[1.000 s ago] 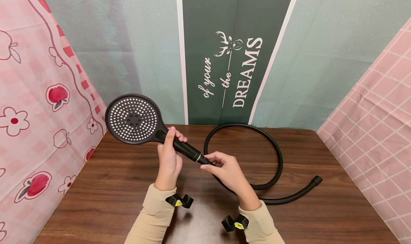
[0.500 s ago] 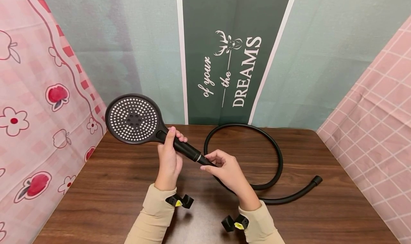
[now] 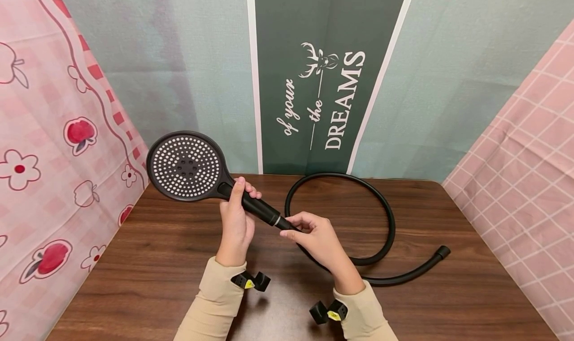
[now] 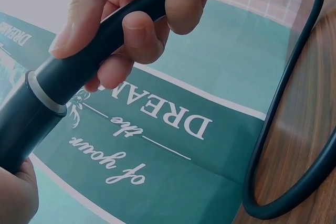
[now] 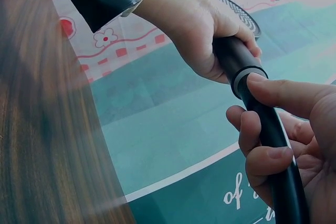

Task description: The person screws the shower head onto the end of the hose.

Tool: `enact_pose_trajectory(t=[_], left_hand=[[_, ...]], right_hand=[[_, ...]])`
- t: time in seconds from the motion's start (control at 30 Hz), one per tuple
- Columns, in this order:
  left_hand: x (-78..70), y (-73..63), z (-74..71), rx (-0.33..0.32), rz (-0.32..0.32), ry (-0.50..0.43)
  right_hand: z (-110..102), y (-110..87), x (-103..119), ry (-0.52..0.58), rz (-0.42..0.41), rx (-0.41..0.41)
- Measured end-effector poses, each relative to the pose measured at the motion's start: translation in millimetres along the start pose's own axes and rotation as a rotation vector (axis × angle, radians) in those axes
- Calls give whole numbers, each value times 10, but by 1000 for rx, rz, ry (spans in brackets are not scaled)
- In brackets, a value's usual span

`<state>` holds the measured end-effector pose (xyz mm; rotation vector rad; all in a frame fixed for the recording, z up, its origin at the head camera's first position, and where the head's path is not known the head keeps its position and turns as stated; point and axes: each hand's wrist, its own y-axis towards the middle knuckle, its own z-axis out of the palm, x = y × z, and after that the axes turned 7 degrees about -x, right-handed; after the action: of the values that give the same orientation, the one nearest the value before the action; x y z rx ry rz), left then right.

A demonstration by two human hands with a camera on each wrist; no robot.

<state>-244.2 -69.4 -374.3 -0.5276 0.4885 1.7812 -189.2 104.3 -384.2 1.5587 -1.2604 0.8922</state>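
A black shower head [image 3: 186, 166] with a round face of pale nozzles is held above the table, tilted with its face up at the left. My left hand [image 3: 236, 224] grips its handle, thumb lying along the front. At the handle's lower end, my right hand [image 3: 316, 235] pinches the end of a black shower hose [image 3: 389, 216] between thumb and fingers. In the left wrist view a light ring [image 4: 46, 92] shows where hose end and handle meet. From the right wrist, the hose end [image 5: 268, 121] lines up with the handle [image 5: 233, 59]. Any thread inside is hidden.
The hose loops over the brown wooden table [image 3: 148, 281], and its free end [image 3: 443, 252] lies at the right. Printed cloths stand round the back and sides, a green one [image 3: 287, 27] with lettering behind. Each wrist wears a small black camera [image 3: 262, 281].
Almost nothing differs. Both hands keep their hold on the shower head and hose in the same place, with only slight movement in the right hand's fingers.
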Motion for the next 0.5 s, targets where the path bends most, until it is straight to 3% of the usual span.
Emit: enact_pose_trajectory(t=[0.5], left_hand=[[-4, 4, 6, -8, -13, 3]], right_hand=[[27, 7, -3, 23, -31, -19]])
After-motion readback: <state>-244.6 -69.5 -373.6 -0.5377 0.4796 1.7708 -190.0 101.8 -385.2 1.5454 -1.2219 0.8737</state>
